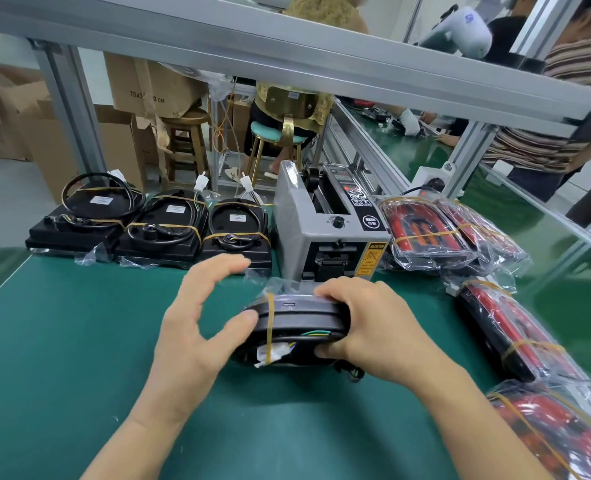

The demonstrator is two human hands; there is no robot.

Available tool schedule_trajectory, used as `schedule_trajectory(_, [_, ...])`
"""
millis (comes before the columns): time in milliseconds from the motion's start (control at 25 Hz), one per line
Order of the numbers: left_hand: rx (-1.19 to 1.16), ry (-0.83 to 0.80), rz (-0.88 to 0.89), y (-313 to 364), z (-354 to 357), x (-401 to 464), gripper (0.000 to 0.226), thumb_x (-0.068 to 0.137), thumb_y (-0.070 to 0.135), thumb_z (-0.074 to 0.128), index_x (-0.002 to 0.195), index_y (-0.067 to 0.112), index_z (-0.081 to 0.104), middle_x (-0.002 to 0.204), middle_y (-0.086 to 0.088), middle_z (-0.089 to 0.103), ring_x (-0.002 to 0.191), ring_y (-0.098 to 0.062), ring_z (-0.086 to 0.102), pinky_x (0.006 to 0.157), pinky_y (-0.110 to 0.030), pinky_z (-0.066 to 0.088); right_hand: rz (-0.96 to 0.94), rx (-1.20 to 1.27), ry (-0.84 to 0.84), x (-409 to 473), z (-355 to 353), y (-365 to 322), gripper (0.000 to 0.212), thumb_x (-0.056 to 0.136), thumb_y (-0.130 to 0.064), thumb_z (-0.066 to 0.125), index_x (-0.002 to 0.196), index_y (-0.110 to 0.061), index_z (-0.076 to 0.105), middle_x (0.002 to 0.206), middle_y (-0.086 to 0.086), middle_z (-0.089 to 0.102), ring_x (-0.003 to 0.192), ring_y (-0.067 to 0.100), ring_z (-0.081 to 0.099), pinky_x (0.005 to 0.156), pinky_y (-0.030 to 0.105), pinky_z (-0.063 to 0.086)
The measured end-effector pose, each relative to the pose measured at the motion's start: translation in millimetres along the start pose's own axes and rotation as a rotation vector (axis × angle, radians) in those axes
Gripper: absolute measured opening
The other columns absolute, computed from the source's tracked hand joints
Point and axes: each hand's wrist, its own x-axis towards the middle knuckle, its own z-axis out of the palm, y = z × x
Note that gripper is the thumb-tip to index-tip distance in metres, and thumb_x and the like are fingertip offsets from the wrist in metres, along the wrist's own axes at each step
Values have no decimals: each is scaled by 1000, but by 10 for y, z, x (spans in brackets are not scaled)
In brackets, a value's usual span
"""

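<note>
Right hand (373,327) clamps black bagged unit (297,320) at its right end, unit on edge just in front of tape dispenser (325,226). Left hand (197,317) spread, thumb seemingly touching. One-sided hold: unit may tip, and slick bag could slide under fingers.

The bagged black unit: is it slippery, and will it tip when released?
Probably slippery: a clear film covers the black unit under the right hand. It is held on its narrow edge, so it may tip flat. The rubber band likely keeps its wires tidy.
</note>
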Motion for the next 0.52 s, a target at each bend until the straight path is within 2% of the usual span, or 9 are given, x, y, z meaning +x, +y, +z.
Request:
schedule_trajectory(120, [105, -168, -77, 15, 12, 82, 47, 70, 36, 68, 117, 39, 61, 122, 19, 60, 118, 3, 50, 101, -12, 33, -49, -96, -42, 30, 45, -33, 49, 63, -42, 80, 105, -36, 56, 102, -15, 60, 98, 10, 51, 77, 30, 31])
schedule_trajectory(200, [10, -227, -225, 16, 64, 86, 34, 69, 30, 69, 102, 40, 70, 103, 17, 68, 96, 4, 60, 92, -20, 42, -87, -106, -90, 49, 34, -25, 49, 64, -46, 78, 106, -38, 55, 97, -19, 55, 99, 9, 51, 79, 30, 29])
schedule_trajectory(280, [-138, -194, -332, -11, 108, 64, 24, 70, 24, 67, 91, 33, 73, 86, 5, 70, 79, -5, 62, 81, -24, 48, -79, 88, -154, 95, -41, -6, 52, 67, -50, 77, 114, -35, 59, 102, -21, 58, 101, 3, 54, 89, 28, 36])
schedule_trajectory(320, [-168, -174, -333, -32, 116, 44, 23, 72, 21, 67, 92, 30, 72, 85, 4, 70, 79, -6, 62, 78, -21, 49, -58, 243, -156, 121, -79, -9, 49, 71, -48, 77, 116, -33, 63, 105, -20, 62, 101, 0, 56, 92, 26, 41])
schedule_trajectory(400, [-213, -163, -312, -59, 121, 15, 26, 79, 12, 71, 101, 26, 66, 94, 4, 73, 85, -8, 64, 78, -16, 49, -43, 433, -98, 191, -112, -16, 29, 79, -36, 76, 106, -27, 72, 98, -15, 69, 93, 0, 62, 89, 25, 48])
schedule_trajectory(520, [-268, -190, -295, -88, 118, -4, 33, 83, 11, 71, 106, 27, 53, 107, 0, 71, 98, -11, 64, 86, -20, 49, -60, 472, -63, 262, -96, -100, 5, 84, -20, 73, 87, -20, 77, 83, -8, 70, 81, 10, 63, 82, 37, 49])
